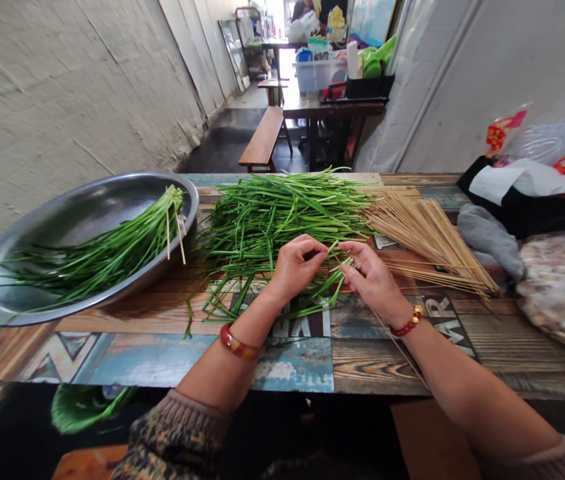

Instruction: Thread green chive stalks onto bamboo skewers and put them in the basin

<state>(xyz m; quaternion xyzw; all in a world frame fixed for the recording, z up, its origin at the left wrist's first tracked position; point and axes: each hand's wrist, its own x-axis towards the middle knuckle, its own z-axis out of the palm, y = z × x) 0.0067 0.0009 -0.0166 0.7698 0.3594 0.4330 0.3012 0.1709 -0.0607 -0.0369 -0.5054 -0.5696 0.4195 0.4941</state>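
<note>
Green stalks point(333, 252) lie btwn L grip point(294, 268) & R grip point(375, 276), both pinching 'em.

One camera, worn on the person's head, looks forward and down over the near edge of the desk point(152, 357), close enough that the left hand point(293, 268) and right hand point(375, 279) sit near the middle of its wide view, while the floor point(222, 143) beyond the desk recedes small and far toward the top
</note>
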